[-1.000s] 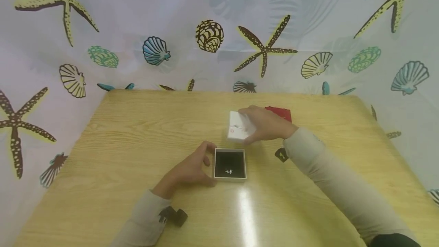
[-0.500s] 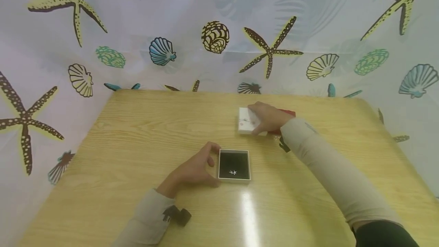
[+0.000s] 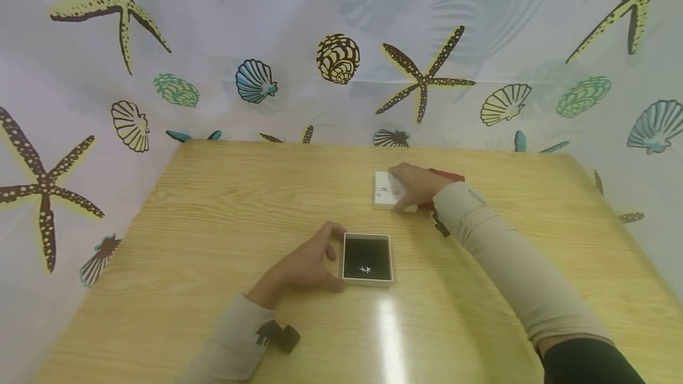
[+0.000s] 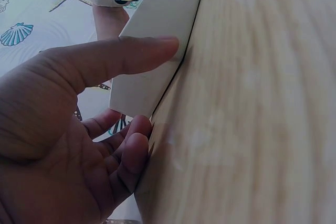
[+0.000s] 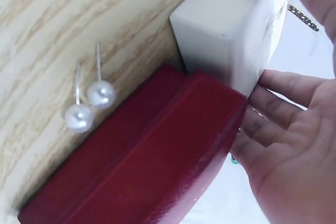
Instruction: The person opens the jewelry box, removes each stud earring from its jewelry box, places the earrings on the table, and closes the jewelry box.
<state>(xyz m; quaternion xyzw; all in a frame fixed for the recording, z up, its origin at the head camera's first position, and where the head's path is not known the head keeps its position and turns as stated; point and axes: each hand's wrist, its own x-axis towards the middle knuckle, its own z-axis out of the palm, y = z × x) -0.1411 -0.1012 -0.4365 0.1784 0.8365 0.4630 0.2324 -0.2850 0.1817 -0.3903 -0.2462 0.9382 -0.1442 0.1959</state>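
My left hand (image 3: 312, 259) holds the left side of a white open box (image 3: 367, 282), thumb along its near side and fingers curled at the far corner. On the box's black lining (image 3: 365, 252) lie two small white star-shaped pieces (image 3: 365, 269). Farther back on the table, my right hand (image 3: 417, 187) grips the white box lid (image 3: 385, 191) between thumb and fingers. A red box (image 5: 157, 150) stands right beside the lid, partly covered by the right hand and wrist in the head view. Two pearl stud earrings (image 5: 90, 106) lie next to it.
A wooden table (image 3: 256, 188) carries everything. White cloth (image 3: 288, 16) printed with starfish and shells rises behind and along both sides. Each sleeve has a dark wrist device (image 3: 280, 336) strapped on it.
My right hand has carried the white lid back and to the right, down onto the table beside the red box. The left hand stays at the open box. The head view has shifted slightly.
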